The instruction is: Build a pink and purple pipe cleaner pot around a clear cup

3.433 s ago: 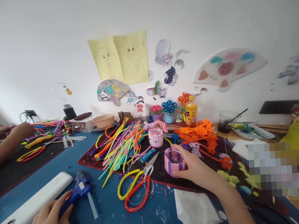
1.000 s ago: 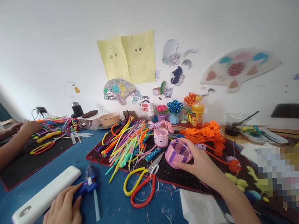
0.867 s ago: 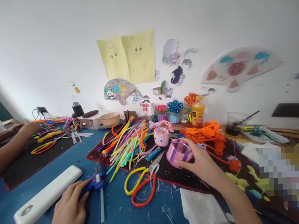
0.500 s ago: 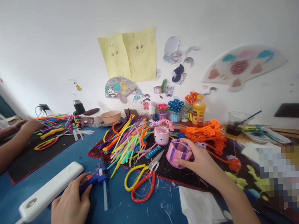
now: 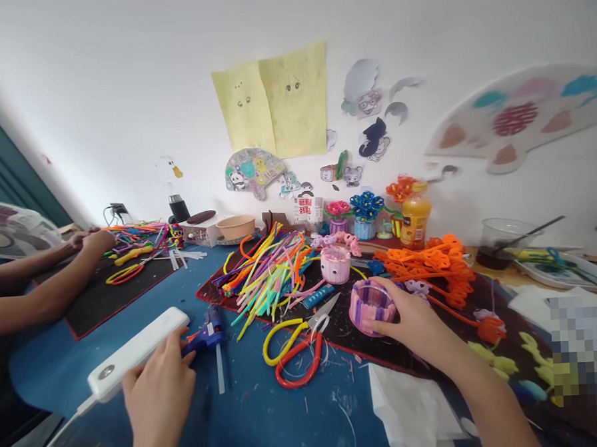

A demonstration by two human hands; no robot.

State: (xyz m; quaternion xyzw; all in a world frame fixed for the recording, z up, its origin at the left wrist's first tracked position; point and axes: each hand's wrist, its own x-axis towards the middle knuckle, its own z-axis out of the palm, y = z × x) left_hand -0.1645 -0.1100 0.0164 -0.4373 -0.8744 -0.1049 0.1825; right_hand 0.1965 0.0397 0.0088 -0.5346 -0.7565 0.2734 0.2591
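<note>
My left hand (image 5: pixel 160 391) is closed round the handle end of a blue hot glue gun (image 5: pixel 210 336), low over the blue table beside a white power bank-like device (image 5: pixel 140 352). A clear glue stick (image 5: pixel 220 371) sticks out of the gun towards me. My right hand (image 5: pixel 406 321) grips a small round cup (image 5: pixel 371 306) wrapped in pink and purple pipe cleaners, thumb on its near side. The cup is tilted, its open rim showing. Left of it lie scissors (image 5: pixel 298 357) with yellow and red handles, blades apart.
Loose pipe cleaners (image 5: pixel 271 271) lie heaped on a black mat. Behind are a pink cup with eyes (image 5: pixel 335 265), orange pipe-cleaner flowers (image 5: pixel 431 266) and a juice bottle (image 5: pixel 415 217). White tissue (image 5: pixel 413 411) lies in front. Another person's hands (image 5: pixel 96 241) work at the left.
The view has shifted left, so everything appears farther right. Both hands keep their grips, on the glue gun and the cup, with little movement over the table.
</note>
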